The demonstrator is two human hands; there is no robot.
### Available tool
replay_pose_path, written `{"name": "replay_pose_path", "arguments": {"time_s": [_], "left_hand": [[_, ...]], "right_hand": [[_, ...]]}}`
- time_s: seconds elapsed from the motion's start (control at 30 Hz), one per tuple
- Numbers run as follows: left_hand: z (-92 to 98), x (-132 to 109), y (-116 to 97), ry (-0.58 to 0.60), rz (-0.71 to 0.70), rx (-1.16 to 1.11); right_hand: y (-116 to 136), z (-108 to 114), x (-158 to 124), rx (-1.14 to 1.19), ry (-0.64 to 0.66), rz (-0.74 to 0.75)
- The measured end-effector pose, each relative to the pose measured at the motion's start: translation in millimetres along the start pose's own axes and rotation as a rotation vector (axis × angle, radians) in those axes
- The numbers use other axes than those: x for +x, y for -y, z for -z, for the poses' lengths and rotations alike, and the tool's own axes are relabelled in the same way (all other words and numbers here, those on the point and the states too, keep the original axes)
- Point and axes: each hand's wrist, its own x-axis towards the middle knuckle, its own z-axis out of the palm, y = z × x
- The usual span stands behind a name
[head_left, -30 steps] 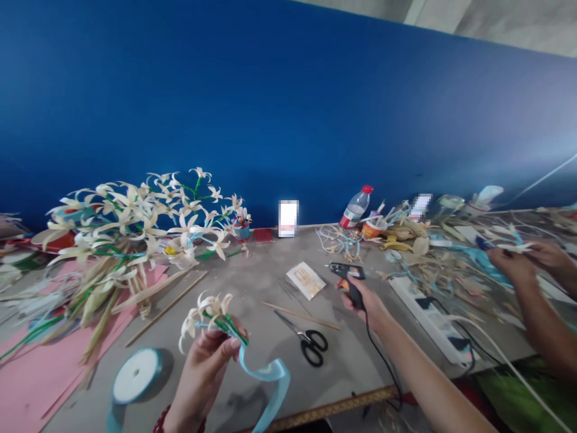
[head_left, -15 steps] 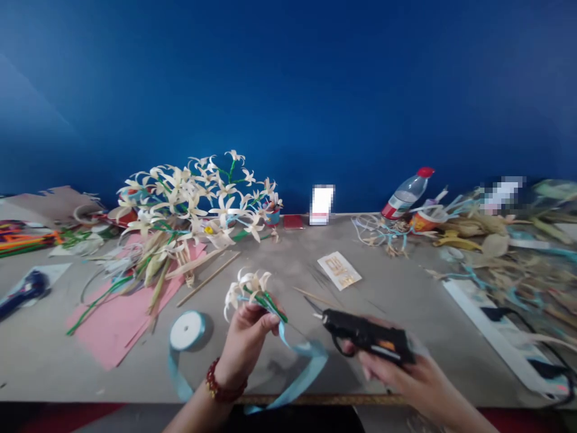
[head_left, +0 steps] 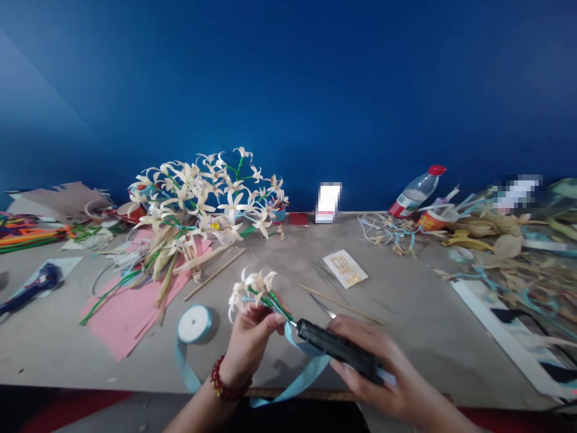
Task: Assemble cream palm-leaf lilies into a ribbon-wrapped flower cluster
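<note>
Pinched between the fingers of my left hand is a small bunch of cream flowers with green wrapped stems. Light blue ribbon trails from the stems and loops down over the table's front edge. Its white-faced spool lies left of that hand. My right hand grips a black hot glue gun with the nozzle pointing left. The nozzle tip is at the stem ends, close to my left fingertips; whether it touches them I cannot tell.
Many cream flowers stand at the back left above pink paper. Scissors, a stick and a printed packet lie mid-table. At right are a power strip, a tilted bottle and dried husks. A blue glue gun lies far left.
My right hand has brought the glue gun leftward, so its nozzle now meets the stem area. The left hand keeps its hold on the flowers. The whole view has shifted slightly.
</note>
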Motion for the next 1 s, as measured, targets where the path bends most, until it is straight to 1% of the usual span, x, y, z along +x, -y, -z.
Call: {"name": "replay_pose_path", "arguments": {"time_s": [0.1,0.27,0.33,0.47,0.57,1.0], "left_hand": [[0.5,-0.6,0.5,0.013,0.0,-0.001],[2.2,-1.2,0.6,0.009,-0.007,-0.013],[2.7,-1.5,0.5,0.015,-0.013,-0.006],[2.0,-1.5,-0.1,0.027,-0.026,-0.017],[1.1,-0.9,-0.3,0.033,-0.024,-0.027],[1.6,0.3,0.0,-0.004,-0.013,-0.016]], "right_hand": [[-0.1,-0.7,1.3,-0.051,-0.012,0.022],[-0.7,2.2,5.4,-0.101,-0.013,0.121],[-0.6,3.1,6.1,-0.1,0.006,0.12],[-0.6,2.6,5.7,-0.088,0.076,0.067],[-1.5,1.2,4.8,-0.094,0.104,0.069],[-5.1,-1.0,2.5,-0.14,0.089,0.13]]}}
